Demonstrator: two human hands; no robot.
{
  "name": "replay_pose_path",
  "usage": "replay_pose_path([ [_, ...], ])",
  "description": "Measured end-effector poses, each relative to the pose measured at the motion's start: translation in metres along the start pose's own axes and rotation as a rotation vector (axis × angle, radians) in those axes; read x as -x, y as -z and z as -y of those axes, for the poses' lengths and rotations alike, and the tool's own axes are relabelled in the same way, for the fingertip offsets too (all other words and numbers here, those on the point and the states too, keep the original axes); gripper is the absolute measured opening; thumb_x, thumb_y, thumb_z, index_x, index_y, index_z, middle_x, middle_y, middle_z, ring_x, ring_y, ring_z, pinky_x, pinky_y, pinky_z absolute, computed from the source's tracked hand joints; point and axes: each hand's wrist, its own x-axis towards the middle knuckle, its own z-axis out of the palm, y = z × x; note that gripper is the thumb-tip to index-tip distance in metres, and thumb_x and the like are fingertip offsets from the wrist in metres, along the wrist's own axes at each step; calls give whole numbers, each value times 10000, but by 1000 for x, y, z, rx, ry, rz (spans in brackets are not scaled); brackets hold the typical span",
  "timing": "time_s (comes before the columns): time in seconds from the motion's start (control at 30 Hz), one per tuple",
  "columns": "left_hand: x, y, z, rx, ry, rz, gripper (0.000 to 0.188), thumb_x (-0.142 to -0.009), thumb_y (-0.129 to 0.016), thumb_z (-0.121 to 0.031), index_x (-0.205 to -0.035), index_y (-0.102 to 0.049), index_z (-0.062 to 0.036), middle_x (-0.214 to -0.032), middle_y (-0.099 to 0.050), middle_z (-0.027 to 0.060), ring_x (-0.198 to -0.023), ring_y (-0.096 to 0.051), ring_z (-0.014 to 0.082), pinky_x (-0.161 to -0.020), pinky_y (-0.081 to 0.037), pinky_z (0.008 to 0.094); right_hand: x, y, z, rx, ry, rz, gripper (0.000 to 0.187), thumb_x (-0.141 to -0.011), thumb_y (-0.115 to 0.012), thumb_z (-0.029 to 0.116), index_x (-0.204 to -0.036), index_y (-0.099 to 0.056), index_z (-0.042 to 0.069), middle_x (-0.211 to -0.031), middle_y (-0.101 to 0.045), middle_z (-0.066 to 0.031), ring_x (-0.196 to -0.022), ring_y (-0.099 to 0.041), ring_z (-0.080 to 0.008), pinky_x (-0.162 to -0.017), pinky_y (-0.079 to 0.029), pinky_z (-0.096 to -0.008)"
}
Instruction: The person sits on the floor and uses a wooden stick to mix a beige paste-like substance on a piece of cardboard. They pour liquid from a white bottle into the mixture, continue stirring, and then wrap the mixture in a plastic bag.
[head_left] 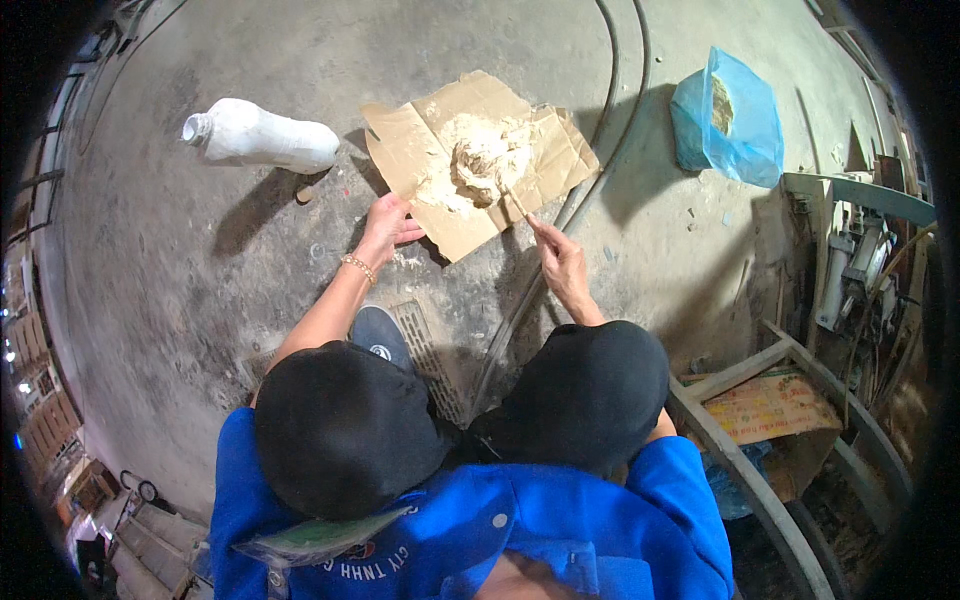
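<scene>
A creased sheet of brown cardboard (462,232) lies on the floor in front of me. On it sits a heap of pale, cream-coloured paste (487,165) with loose powder around it. My left hand (386,228) pinches the sheet's near left edge, thumb by the edge and the other fingers stretched below it. In my right hand (565,265) is a thin wooden stick (517,203), held near its end. The stick's far tip reaches the near right side of the paste.
A white plastic bottle (265,138) is at the left, beside a small brown piece (306,190). Two dark hoses (608,150) run past the cardboard's right side. Farther right is an open blue plastic bag (728,120) with powdery stuff inside. A metal frame (745,480) stands by my right knee.
</scene>
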Motion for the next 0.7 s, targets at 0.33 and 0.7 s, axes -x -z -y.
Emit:
replay_pose_path([
  [0.33,-1,2,2,-37,-57,-8,222,-890,-464,-142,-1073,-543,-43,-971,-641,75,-751,-667,186,-649,-564,308,4,18,44,-35,21,159,287,-913,-520,79,-1186,-606,90,-843,-608,60,-723,-504,-85,-702,-440,-236],
  [0.7,-6,6,-1,-122,-33,-10,199,-888,-482,-151,-1035,-547,-34,-917,-643,78,-697,-653,162,-620,-558,284,-22,65,39,426,-23,-28,247,-912,-517,195,-1112,-653,241,-857,-668,-140,-731,-654,-265,-632,-485,-353],
])
